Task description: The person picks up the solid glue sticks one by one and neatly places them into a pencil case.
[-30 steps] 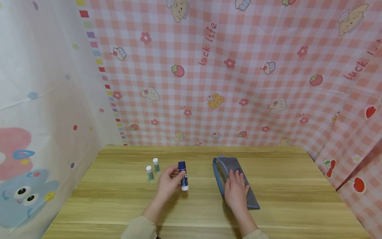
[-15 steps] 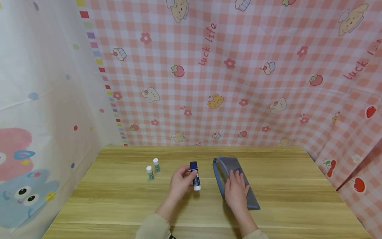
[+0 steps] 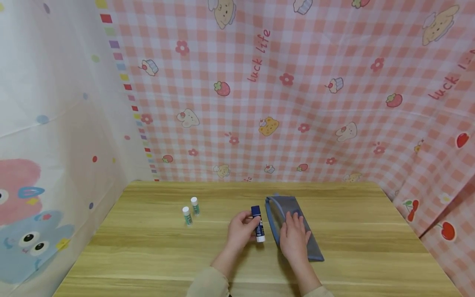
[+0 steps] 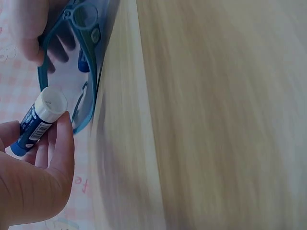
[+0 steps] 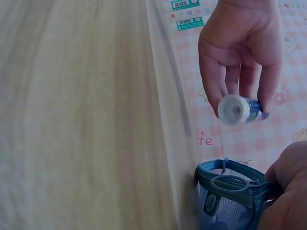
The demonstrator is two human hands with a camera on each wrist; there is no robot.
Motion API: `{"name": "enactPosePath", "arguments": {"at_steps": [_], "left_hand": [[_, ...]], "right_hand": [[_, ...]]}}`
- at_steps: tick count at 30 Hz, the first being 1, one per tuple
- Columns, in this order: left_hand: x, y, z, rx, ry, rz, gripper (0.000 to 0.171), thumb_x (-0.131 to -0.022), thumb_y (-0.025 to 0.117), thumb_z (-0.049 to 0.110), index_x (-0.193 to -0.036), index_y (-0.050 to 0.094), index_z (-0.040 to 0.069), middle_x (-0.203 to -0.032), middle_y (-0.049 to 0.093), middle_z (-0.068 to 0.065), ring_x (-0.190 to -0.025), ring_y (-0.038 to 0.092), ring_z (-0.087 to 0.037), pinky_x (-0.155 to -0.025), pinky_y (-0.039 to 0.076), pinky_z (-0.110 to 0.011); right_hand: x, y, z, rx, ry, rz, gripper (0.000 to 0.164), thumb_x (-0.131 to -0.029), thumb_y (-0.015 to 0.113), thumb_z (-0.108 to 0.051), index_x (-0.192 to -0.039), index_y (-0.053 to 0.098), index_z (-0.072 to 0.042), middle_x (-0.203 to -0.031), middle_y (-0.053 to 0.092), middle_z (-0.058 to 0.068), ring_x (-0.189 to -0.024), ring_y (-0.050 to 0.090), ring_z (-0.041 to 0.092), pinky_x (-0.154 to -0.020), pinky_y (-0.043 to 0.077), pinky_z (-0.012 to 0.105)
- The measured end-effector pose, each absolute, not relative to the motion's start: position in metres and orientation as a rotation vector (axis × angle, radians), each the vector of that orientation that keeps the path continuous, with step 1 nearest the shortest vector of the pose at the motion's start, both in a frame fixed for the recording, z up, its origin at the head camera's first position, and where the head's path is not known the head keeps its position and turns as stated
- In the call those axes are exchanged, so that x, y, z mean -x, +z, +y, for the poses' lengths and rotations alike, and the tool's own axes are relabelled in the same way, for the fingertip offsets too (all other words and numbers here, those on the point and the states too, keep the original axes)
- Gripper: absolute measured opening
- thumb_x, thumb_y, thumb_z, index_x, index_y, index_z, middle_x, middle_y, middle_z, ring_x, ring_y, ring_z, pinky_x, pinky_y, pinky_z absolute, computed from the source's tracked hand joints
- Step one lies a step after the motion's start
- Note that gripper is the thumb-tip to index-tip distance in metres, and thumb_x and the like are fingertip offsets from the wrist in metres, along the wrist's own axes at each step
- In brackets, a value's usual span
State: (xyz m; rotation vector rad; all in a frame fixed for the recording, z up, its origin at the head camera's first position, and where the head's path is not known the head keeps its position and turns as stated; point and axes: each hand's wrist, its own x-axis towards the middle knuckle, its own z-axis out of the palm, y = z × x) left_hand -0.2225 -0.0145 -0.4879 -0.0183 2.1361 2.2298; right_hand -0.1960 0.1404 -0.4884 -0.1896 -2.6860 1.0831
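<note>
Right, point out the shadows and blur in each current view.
Head: soft shadow on the table near the left hand; left wrist: table grain smeared, though barcode lines on the glue stick show; right wrist: table grain blurred too, the glue stick's print hard to read.

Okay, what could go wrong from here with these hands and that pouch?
The navy-and-white cylindrical glue stick might slip, since the left grip merely pinches it. It could also bump the blue zippered rim of the grey mesh pouch close beside it.
</note>
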Motion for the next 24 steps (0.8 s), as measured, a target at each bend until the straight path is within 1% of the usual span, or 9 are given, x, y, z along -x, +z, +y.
{"name": "enactPosePath", "arguments": {"at_steps": [10,15,18,24], "left_hand": [[0.228,-0.494,0.013,0.107,2.255,2.061,0.028,-0.091,0.072,0.012,-0.111,0.065,-0.006,-0.086,0.064,-0.01,-0.065,0.065,-0.018,-0.055,0.061,-0.041],[0.229,-0.496,0.022,0.143,2.237,2.079,0.027,-0.091,0.071,0.014,-0.109,0.065,-0.005,-0.087,0.066,-0.01,-0.066,0.065,-0.017,-0.053,0.06,-0.039],[0.23,-0.499,0.026,0.174,2.223,2.092,0.026,-0.091,0.071,0.014,-0.108,0.066,-0.005,-0.087,0.067,-0.009,-0.066,0.065,-0.017,-0.052,0.06,-0.038],[0.233,-0.5,0.033,0.208,2.173,2.127,0.026,-0.091,0.071,0.014,-0.109,0.066,-0.005,-0.084,0.068,-0.007,-0.061,0.064,-0.015,-0.05,0.059,-0.034]], "right_hand": [[0.197,-0.49,0.142,0.184,1.085,-2.692,0.044,-0.103,0.041,-0.01,-0.142,0.043,0.011,-0.149,0.03,0.035,-0.142,0.02,0.051,-0.105,0.008,0.079],[0.197,-0.49,0.142,0.184,1.082,-2.693,0.043,-0.103,0.041,-0.01,-0.142,0.043,0.011,-0.149,0.03,0.036,-0.142,0.019,0.051,-0.105,0.008,0.08],[0.196,-0.489,0.142,0.182,1.079,-2.687,0.043,-0.104,0.042,-0.009,-0.141,0.044,0.011,-0.149,0.031,0.036,-0.141,0.02,0.051,-0.105,0.008,0.08],[0.196,-0.489,0.143,0.172,1.073,-2.686,0.043,-0.104,0.041,-0.01,-0.141,0.044,0.012,-0.149,0.031,0.036,-0.141,0.021,0.052,-0.104,0.008,0.08]]}}
